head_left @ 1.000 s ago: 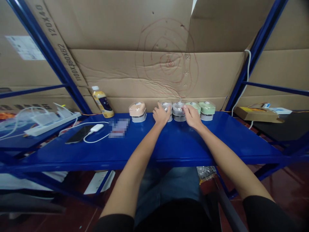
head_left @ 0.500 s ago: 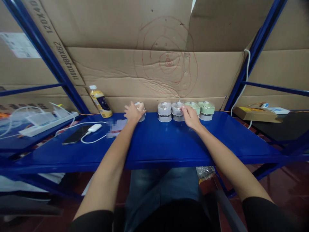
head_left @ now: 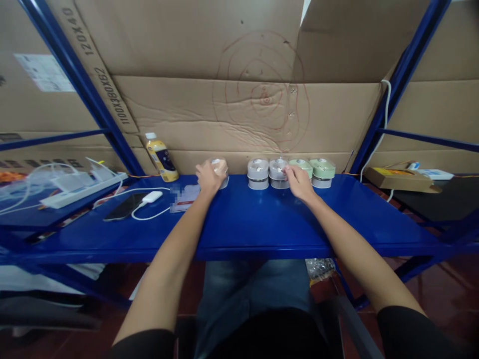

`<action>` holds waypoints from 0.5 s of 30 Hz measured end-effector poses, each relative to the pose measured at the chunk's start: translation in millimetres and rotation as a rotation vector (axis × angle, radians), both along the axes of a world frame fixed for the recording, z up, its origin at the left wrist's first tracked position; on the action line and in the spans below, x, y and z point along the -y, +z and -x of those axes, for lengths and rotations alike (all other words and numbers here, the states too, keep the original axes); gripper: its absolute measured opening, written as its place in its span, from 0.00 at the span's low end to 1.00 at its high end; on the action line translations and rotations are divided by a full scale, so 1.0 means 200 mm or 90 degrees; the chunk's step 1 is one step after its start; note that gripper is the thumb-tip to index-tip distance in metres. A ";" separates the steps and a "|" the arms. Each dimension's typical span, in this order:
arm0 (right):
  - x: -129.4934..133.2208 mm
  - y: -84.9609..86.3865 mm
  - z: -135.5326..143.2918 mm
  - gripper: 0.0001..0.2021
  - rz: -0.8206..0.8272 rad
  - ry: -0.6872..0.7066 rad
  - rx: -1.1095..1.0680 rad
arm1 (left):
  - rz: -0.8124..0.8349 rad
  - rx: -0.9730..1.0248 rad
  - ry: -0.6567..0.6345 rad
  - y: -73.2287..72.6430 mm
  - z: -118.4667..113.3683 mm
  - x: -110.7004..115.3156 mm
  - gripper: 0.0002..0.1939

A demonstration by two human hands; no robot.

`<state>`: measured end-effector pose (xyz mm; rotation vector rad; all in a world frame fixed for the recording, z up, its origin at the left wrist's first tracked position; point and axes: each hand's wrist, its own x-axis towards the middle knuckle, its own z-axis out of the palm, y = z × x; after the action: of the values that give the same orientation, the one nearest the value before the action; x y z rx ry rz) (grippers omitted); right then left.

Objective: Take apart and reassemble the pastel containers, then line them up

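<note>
My left hand (head_left: 210, 178) is wrapped over the left side of a small pinkish lidded container (head_left: 221, 166), which it partly hides. To the right, several like containers stand in a row against the cardboard. First comes a pinkish-grey container (head_left: 258, 174), then a grey container (head_left: 277, 174). My right hand (head_left: 299, 182) has its thumb and curled fingers at the right front of the grey one's lid. Behind that hand a green container (head_left: 301, 165) is partly covered, and another green container (head_left: 322, 173) ends the row. All of them have clear lower parts.
A blue shelf table (head_left: 254, 224) carries everything. On its left are a yellow-labelled bottle (head_left: 162, 158), a phone (head_left: 125, 207), a white charger (head_left: 151, 197) with its cable, and a pale packet (head_left: 185, 198). Blue posts and a cardboard wall (head_left: 179, 109) enclose the back.
My left hand's fingers, spread over the pinkish container before, have now closed around it. My right hand stays at the grey container. The whole view has shifted slightly.
</note>
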<state>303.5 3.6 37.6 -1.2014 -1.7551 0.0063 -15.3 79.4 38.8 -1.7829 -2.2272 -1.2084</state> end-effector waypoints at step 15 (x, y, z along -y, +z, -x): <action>0.13 -0.02 0.15 0.53 0.108 0.328 0.174 | 0.026 -0.060 -0.711 -0.16 -0.07 0.54 0.61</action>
<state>273.8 -21.9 32.9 -0.8623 -2.3047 0.3133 -2.2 -29.4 7.5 -3.1243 -1.0957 -1.0660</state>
